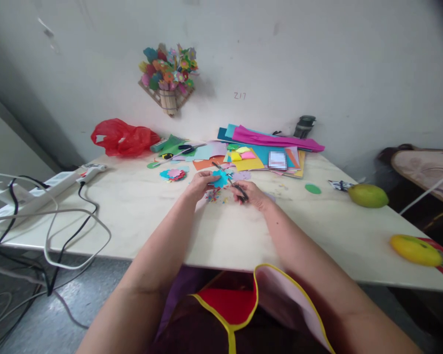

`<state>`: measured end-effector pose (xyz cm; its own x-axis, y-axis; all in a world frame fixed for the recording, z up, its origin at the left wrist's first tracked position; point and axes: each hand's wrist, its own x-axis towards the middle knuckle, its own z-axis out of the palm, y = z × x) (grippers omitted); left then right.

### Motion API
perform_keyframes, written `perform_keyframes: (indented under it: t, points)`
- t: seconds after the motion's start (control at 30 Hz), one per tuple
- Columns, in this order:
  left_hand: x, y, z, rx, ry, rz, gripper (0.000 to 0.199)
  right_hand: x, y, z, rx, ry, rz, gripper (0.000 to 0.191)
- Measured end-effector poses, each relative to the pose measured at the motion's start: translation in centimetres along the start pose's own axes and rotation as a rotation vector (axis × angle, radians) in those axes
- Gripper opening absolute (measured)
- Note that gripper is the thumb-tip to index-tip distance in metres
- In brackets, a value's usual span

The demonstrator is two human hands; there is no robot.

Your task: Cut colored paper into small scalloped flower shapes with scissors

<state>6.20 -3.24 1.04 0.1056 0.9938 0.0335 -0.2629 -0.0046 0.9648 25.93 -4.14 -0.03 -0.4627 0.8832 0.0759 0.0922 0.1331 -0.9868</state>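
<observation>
My left hand [201, 185] pinches a blue paper flower [220, 179] by its left side, over the middle of the table. In my right hand [251, 193] is a pair of scissors [240, 191] with dark handles, my fingers closed round them. The blades point up and left, at the right edge of the blue paper. Whether they are cutting into it I cannot tell. Small colourful paper scraps [213, 196] lie beneath my hands. Left of my left hand is a pile of cut paper flowers [174, 173] in blue, pink and red.
Coloured sheets [258, 150] and a red plastic bag [123, 138] lie along the wall, with other scissors [187, 148] between them. A power strip [33, 196] with loose cables occupies the left. Rightward are a green oval [312, 188], a green mango [368, 195] and a yellow one [416, 250].
</observation>
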Motion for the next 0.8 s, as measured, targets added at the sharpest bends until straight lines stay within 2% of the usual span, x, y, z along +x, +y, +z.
perform_keyframes:
  t: [0.13, 0.33, 0.43, 0.63, 0.8]
  points:
    - [0.12, -0.03, -0.18, 0.004, 0.001, 0.005, 0.027, 0.11, 0.24, -0.19, 0.018, -0.036, 0.018, 0.036]
    - [0.06, -0.02, -0.19, -0.009, -0.026, -0.002, 0.027, 0.23, 0.23, -0.15, 0.079, -0.009, 0.011, 0.035]
    - [-0.05, 0.07, -0.13, -0.016, -0.052, -0.008, 0.027, 0.3, 0.21, -0.12, 0.127, 0.06, 0.005, 0.035]
    - [-0.1, 0.05, -0.09, 0.013, -0.116, -0.039, 0.027, 0.54, 0.04, -0.3, 0.245, 0.278, -0.016, 0.045]
    - [-0.09, -0.18, -0.14, 0.068, -0.171, -0.075, 0.027, 0.64, -0.04, -0.1, 0.264, 0.314, -0.032, 0.048]
